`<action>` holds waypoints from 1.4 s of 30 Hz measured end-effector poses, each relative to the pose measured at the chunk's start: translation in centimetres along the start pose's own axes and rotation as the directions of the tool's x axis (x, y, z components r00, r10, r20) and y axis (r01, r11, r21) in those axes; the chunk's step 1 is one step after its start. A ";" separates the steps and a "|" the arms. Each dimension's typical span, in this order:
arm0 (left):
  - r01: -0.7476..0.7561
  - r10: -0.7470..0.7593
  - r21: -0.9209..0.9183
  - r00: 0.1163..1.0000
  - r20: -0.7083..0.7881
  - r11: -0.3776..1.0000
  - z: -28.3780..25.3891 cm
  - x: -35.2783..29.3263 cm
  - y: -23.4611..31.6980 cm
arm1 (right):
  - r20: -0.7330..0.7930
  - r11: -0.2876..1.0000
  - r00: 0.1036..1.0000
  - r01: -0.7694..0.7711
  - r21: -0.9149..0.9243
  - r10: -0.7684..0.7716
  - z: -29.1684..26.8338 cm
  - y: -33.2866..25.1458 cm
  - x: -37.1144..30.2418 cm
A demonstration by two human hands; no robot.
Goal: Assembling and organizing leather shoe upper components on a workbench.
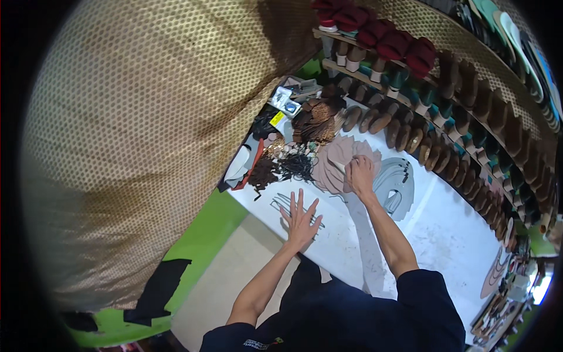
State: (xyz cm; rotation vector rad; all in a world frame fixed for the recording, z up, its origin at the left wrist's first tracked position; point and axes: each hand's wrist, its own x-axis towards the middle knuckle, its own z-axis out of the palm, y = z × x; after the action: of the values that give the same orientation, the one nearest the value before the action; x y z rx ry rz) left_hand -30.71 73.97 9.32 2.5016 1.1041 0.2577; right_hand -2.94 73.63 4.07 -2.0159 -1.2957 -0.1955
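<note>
My left hand [301,222] lies flat with its fingers spread on the white tabletop [334,249]. Thin grey-green strips [281,202] show under and around its fingers. Farther right, my right hand [360,173] has its fingers bent together on a fanned pile of dusty-pink cut pieces [328,173]. A pale edge of one piece turns up beside the fingertips, which are partly hidden. Right beside that hand sits a fanned stack of light-grey cut pieces [404,196] with openings in them.
Dark cords [295,168], brown pieces [319,120] and a red-handled tool-like item [257,164] crowd the far left. Rows of brown shoe forms [437,155] line the right side, below shelves with red slippers [394,44]. A patterned gold sheet [146,129] hangs at left.
</note>
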 end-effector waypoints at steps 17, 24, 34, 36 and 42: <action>-0.042 0.039 0.010 0.969 0.243 0.999 5.5 14.3 4.0 | 0.077 0.970 0.968 -0.241 0.021 0.239 -3.1 -0.6 -0.3; -0.140 0.145 -0.039 0.960 0.239 0.989 5.9 12.7 2.9 | 0.032 0.942 0.942 -0.335 0.003 0.335 -5.1 1.2 3.6; -0.243 0.236 -0.017 0.924 0.300 0.970 5.8 14.6 0.9 | -0.242 0.973 0.958 -0.191 -0.130 0.156 -15.6 -1.4 12.4; -0.260 0.255 -0.027 0.913 0.318 0.965 5.4 15.0 -0.1 | -0.228 0.967 0.963 -0.183 -0.178 0.140 -17.9 -2.8 10.9; -0.312 0.324 -0.098 0.935 0.148 0.945 2.9 14.1 -5.1 | -0.224 0.938 0.958 -0.233 -0.256 0.177 -19.8 -8.1 -3.4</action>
State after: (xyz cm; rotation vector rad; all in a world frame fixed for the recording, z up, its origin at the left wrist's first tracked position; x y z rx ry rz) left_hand -23.66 86.75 4.69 2.5743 0.6116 0.1751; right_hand -6.56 60.35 20.83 -2.2879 -0.9658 -0.4920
